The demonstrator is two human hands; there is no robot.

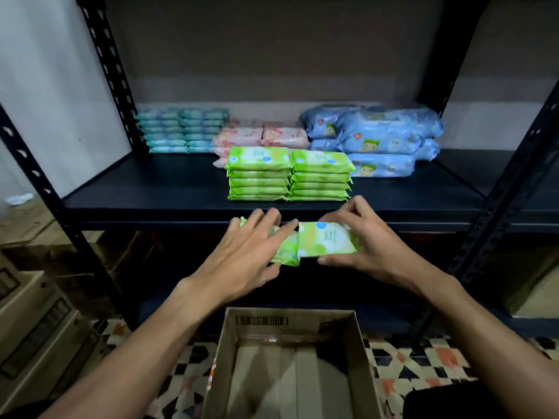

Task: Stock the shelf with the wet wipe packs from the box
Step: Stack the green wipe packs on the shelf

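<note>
Two green packs [326,241] held before shelf [136,193], above open box [361,355].

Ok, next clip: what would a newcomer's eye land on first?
The green wet wipe packs, one gripped in the left hand and one in the right hand, sit mid-frame just below the shelf edge. Behind them two green stacks stand at the shelf's front, ahead of teal packs, pink packs and blue packs. The cardboard box below shows no packs inside.

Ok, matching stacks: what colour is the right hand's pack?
Light green pack with a white patch; head view.
</note>
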